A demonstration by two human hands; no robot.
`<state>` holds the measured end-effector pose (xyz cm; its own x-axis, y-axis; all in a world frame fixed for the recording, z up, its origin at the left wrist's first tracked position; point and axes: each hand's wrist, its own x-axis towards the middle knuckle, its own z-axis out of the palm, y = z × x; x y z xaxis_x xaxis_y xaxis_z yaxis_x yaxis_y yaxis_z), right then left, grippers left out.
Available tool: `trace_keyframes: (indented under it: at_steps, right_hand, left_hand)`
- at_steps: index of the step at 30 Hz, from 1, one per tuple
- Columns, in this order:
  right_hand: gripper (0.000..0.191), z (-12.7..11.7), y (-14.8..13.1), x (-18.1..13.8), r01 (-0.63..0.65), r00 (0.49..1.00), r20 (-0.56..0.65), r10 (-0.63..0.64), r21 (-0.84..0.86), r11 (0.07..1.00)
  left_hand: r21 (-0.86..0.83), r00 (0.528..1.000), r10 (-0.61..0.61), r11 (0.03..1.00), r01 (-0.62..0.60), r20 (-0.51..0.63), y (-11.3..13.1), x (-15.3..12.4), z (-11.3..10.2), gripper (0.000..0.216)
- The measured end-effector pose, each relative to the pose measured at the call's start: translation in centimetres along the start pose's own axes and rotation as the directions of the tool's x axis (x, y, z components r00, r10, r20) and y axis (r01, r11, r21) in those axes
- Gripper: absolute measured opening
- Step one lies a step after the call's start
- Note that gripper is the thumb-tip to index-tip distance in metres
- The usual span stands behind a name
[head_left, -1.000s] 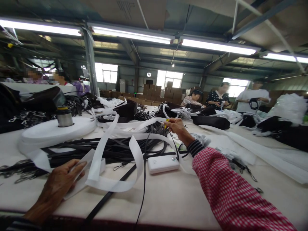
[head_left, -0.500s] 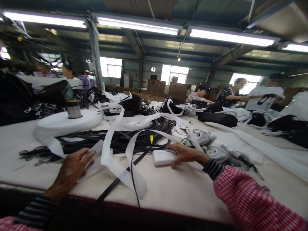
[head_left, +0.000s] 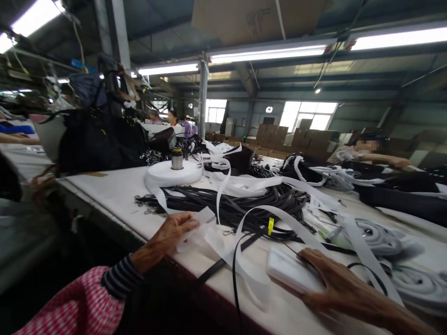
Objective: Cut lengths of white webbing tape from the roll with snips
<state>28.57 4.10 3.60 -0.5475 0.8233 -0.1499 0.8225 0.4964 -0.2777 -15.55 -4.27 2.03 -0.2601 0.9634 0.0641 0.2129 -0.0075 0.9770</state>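
Observation:
My left hand [head_left: 170, 235] is closed in a pinch on a thin, translucent white strip [head_left: 206, 216], held over the table's front edge. The strip's loose folds hang to the right of my fingers. Around the right end of a flat white rectangular bundle [head_left: 291, 269] on the table, my right hand [head_left: 333, 284] is wrapped with thumb in front and fingers behind. Between the hands, a white strip curls [head_left: 253, 274] over a black strap [head_left: 214, 271]. Behind lies a heap of black straps [head_left: 244, 209] with metal clips and a yellow tag [head_left: 271, 226].
A large white roll [head_left: 153, 174] with a metal canister [head_left: 177, 159] standing in its centre is at the back left. Coiled grey-white cords [head_left: 377, 237] lie at the right. Black bags [head_left: 101, 142] are piled at the left. A person [head_left: 366, 149] leans over the far right side.
The view has turned left, so everything appears shifted to the right. My left hand still pinches the strip, and my right hand stays at the white bundle, which now appears tilted.

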Motion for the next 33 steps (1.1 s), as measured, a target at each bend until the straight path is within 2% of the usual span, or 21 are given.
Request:
trace_keyframes:
  at_steps: [3, 5, 8, 10, 11, 13, 16, 18, 20, 23, 25, 29, 33]
  right_hand:
    - [0.084, 0.1, -1.7, -0.7, 0.012, 0.999, 0.050, -0.012, -0.003, 1.000]
    - [0.088, 0.0, -3.3, -0.6, 0.040, 0.996, 0.074, -0.041, 0.008, 0.999]
    - [0.081, 0.1, -5.7, 0.3, 0.127, 0.990, 0.060, -0.128, 0.026, 0.992]
    - [0.070, 0.3, -7.2, 1.1, 0.181, 0.983, 0.028, -0.182, 0.037, 0.983]
    - [0.064, 0.5, -7.8, 1.5, 0.205, 0.979, 0.010, -0.206, 0.045, 0.978]
    - [0.057, 0.9, -8.8, 2.4, 0.255, 0.967, -0.034, -0.253, 0.071, 0.964]
    - [0.061, 1.5, -9.8, 4.0, 0.305, 0.951, -0.080, -0.298, 0.104, 0.947]
    - [0.063, 1.9, -10.3, 5.4, 0.304, 0.951, -0.093, -0.296, 0.093, 0.948]
    - [0.053, 2.2, -10.8, 7.3, 0.292, 0.952, -0.112, -0.284, 0.065, 0.954]
    - [0.035, 2.5, -11.6, 10.7, 0.260, 0.954, -0.167, -0.249, 0.044, 0.965]
    - [0.033, 2.4, -12.1, 13.1, 0.231, 0.955, -0.202, -0.217, 0.046, 0.972]
    - [0.037, 2.1, -12.9, 16.8, 0.199, 0.957, -0.225, -0.183, 0.053, 0.978]
    - [0.045, 2.1, -13.1, 18.2, 0.206, 0.956, -0.227, -0.188, 0.060, 0.977]
  left_hand:
    - [0.027, 0.999, 0.040, 0.999, -0.040, -0.012, 2.5, -2.6, -1.1, 0.044]
    - [0.084, 0.990, 0.024, 0.996, -0.036, 0.141, 3.9, -4.0, -1.0, 0.042]
    - [0.158, 0.902, 0.012, 0.983, -0.089, 0.431, 4.3, -4.8, 0.8, 0.033]
    - [0.164, 0.862, 0.051, 0.974, -0.153, 0.504, 3.6, -4.2, 2.3, 0.026]
    - [0.143, 0.860, 0.054, 0.979, -0.146, 0.507, 3.1, -3.7, 2.9, 0.026]
    - [0.042, 0.865, 0.007, 0.999, -0.033, 0.502, 2.3, -2.2, 3.9, 0.031]
    - [-0.118, 0.874, -0.036, 0.987, 0.105, 0.485, 2.1, 0.2, 4.5, 0.040]
    - [-0.152, 0.910, -0.018, 0.984, 0.089, 0.414, 2.7, 1.8, 4.7, 0.043]
    - [-0.146, 0.947, -0.004, 0.988, 0.054, 0.322, 3.5, 3.5, 4.6, 0.046]
    - [-0.119, 0.976, 0.016, 0.993, 0.011, 0.219, 5.2, 5.8, 3.7, 0.048]
    - [-0.109, 0.988, 0.033, 0.994, -0.017, 0.151, 6.5, 6.9, 2.8, 0.048]
    - [-0.069, 0.996, 0.087, 0.994, -0.084, 0.034, 9.0, 7.1, 0.8, 0.047]
    - [0.012, 0.993, 0.094, 0.995, -0.095, 0.075, 10.3, 5.3, 0.2, 0.045]
